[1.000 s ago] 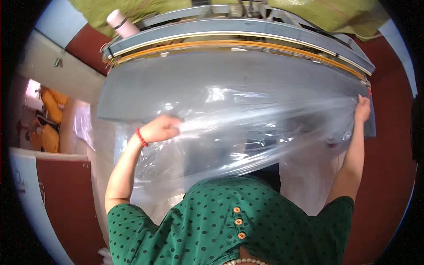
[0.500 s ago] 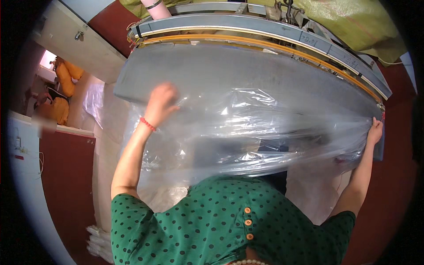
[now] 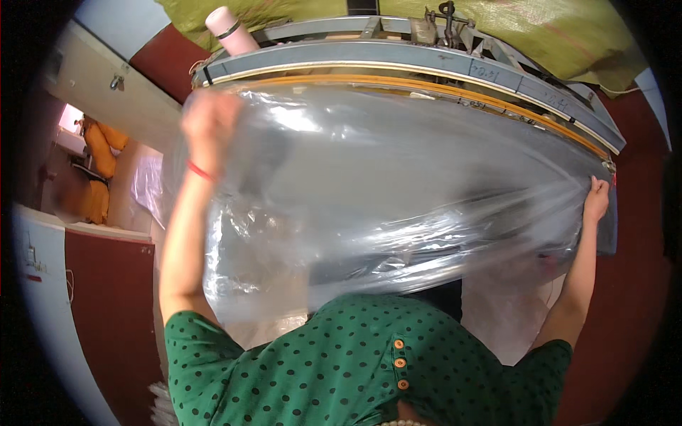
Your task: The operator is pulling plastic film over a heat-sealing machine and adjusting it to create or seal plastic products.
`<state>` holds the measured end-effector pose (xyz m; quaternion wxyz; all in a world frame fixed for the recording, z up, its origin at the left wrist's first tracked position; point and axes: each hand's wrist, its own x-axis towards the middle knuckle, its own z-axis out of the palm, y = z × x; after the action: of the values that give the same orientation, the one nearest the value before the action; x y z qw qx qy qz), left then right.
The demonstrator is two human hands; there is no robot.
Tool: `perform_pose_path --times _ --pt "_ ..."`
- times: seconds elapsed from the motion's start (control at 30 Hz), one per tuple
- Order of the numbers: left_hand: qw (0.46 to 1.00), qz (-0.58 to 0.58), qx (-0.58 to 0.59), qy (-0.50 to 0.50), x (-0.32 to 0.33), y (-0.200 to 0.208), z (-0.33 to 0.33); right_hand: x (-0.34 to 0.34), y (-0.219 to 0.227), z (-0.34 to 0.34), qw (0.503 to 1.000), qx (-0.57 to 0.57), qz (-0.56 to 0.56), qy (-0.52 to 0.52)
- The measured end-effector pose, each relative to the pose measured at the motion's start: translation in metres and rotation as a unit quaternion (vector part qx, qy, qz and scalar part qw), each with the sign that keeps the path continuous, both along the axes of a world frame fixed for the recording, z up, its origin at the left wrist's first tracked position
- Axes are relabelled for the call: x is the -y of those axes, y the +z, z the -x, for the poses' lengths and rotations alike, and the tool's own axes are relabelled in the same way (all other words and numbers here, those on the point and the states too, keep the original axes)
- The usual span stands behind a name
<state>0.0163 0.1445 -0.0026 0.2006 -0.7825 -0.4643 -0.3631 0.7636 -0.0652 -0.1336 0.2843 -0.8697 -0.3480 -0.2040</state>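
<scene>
A large clear plastic sheet (image 3: 398, 170) spreads over a grey-topped bench (image 3: 605, 234), wrinkled and shiny, with its near part hanging down toward my body. At the bench's far left corner, my left hand (image 3: 209, 124) is closed on the sheet's far edge, its fingers smeared by motion. My right hand (image 3: 597, 200) pinches the sheet at the bench's right end, where folds fan out from the fingers.
Along the bench's far side run an orange strip (image 3: 455, 97) and a grey metal rail (image 3: 398, 53). Behind it stand a pink bottle (image 3: 231, 32), a metal clamp (image 3: 449, 25) and yellow-green sacks (image 3: 547, 35). A doorway at left shows orange bundles (image 3: 99, 153) and another plastic sheet (image 3: 148, 184).
My left hand has moved away from me and to the left, drawing the plastic sheet up across the bench toward the rail. My right hand stays at the right end.
</scene>
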Motion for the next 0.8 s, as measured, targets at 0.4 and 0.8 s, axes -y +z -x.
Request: perform_pose_path --times 0.4,0.8 --pt "0.938 0.291 -0.057 0.178 -0.109 -0.137 0.138 0.047 -0.013 -0.088 0.974 0.041 0.154 -0.163" --pt "0.893 0.347 -0.206 -0.201 0.208 -0.112 -0.044 0.059 -0.016 -0.111 0.974 0.055 0.146 -0.162"
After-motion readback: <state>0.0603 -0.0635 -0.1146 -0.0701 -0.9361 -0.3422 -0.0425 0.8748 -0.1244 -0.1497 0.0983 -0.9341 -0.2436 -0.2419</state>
